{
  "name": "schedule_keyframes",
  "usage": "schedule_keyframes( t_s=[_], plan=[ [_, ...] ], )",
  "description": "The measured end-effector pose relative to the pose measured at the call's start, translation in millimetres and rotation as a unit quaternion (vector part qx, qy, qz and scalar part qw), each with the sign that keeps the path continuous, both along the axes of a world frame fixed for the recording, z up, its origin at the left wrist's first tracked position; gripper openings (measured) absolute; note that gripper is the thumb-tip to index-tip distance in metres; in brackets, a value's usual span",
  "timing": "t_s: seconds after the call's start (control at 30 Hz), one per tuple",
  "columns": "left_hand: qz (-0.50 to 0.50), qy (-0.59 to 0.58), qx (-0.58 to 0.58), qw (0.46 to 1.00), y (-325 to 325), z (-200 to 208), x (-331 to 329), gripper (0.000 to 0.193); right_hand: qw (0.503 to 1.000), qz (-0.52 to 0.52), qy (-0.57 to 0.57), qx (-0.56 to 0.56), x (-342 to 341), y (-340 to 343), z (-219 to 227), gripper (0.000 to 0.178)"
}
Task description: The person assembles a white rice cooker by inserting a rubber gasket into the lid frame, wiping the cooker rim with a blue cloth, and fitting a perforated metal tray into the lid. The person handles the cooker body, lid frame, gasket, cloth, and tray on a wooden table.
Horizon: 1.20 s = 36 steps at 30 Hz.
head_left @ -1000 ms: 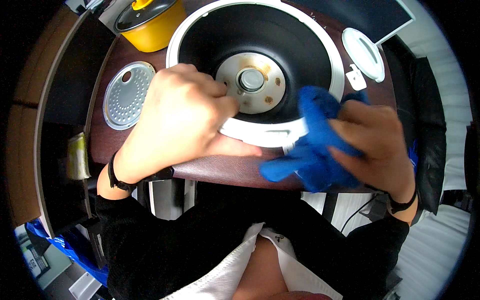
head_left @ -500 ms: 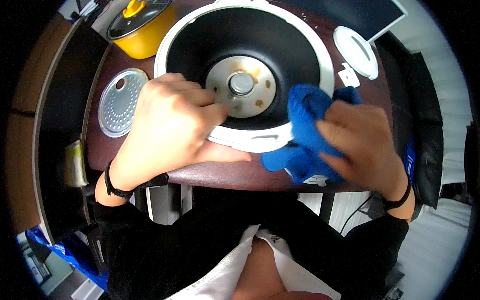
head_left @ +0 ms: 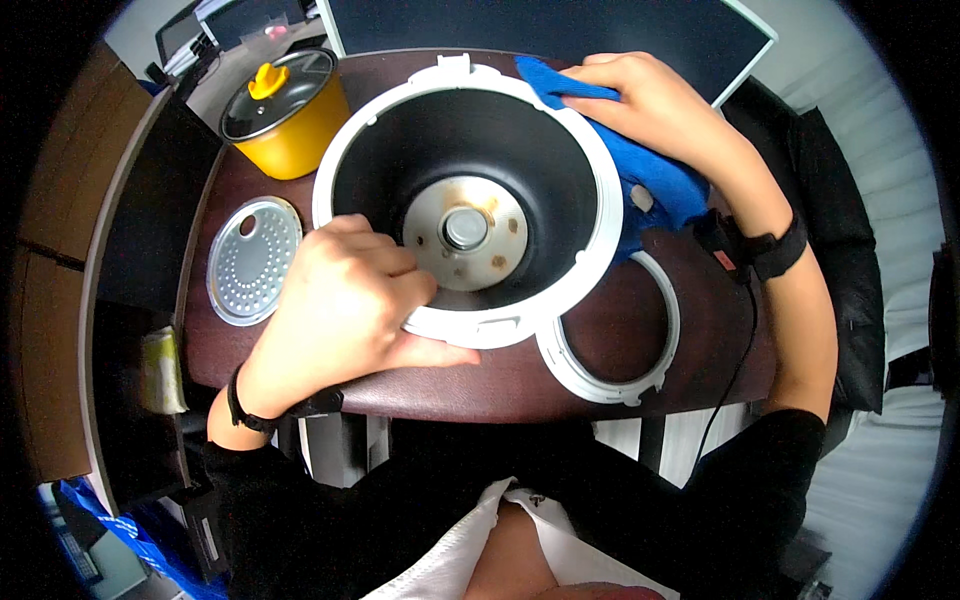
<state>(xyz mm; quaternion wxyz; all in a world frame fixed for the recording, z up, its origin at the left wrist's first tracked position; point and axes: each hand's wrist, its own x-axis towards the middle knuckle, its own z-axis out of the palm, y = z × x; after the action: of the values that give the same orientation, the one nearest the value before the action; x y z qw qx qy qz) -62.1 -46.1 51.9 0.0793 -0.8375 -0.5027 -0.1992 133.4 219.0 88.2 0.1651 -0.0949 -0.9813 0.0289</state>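
A white rice cooker body [head_left: 607,215] stands in the middle of the table. Its black inside and its round metal heating plate [head_left: 480,270], marked with brown stains, face up. My left hand [head_left: 350,300] grips the near-left rim, fingers over the edge and thumb along the outside. At the far right of the rim, my right hand [head_left: 640,95] pinches a blue cloth [head_left: 660,175] against it. The cloth hangs down the cooker's right side. A white plastic ring [head_left: 672,330] lies by the near right of the cooker.
To the left lies a perforated metal steaming tray [head_left: 255,262]. Behind it stands a yellow pot [head_left: 290,140] with a glass lid. A dark panel [head_left: 540,30] borders the table's far side. A black cable [head_left: 738,370] runs over the right edge.
My right hand has carried the blue cloth from the near-right rim to the far-right rim, uncovering the white ring. My left hand still holds the rim.
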Motion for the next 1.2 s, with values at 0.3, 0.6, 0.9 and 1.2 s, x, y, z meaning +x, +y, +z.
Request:
schedule_keyframes(
  t_s=[0.3,0.6,0.9,1.2],
  plan=[
    [-0.011,0.000,0.003,1.000,0,-1,-3,0.056,0.996,0.044,-0.006,0.083,-59,10,-6,0.032],
    [-0.009,0.005,-0.008,1.000,0,-1,-4,0.054,0.985,0.072,-0.041,0.154,-54,-2,6,0.039],
    [-0.016,-0.010,0.002,1.000,-1,-3,-2,0.054,0.978,0.075,-0.064,0.182,-65,-10,12,0.045],
    [-0.034,0.000,0.005,0.999,1,2,-14,0.053,0.994,0.072,-0.073,0.046,-34,-1,10,0.041]
  ],
)
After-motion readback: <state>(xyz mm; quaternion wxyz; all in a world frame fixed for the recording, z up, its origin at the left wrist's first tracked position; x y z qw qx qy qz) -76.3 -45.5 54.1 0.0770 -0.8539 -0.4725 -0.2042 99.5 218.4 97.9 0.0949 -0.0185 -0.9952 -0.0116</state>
